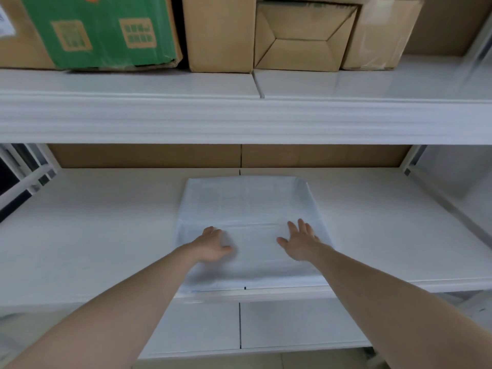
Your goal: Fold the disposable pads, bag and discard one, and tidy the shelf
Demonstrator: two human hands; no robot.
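Observation:
A pale blue-white disposable pad (247, 203) lies spread flat on the middle white shelf (93, 235), reaching to the shelf's front edge. A fold line crosses it just beyond my fingers. My left hand (213, 245) rests on the pad's left part with its fingers bent down onto the sheet. My right hand (299, 242) lies flat on the pad's right part, fingers straight and spread. Both forearms reach in from the bottom corners.
The upper shelf (239, 118) juts out above, carrying a green-printed carton (98, 30) and three brown cartons (303, 35). A lower shelf (292, 323) sits under my arms. Brown board backs the middle shelf. Metal uprights stand at both sides.

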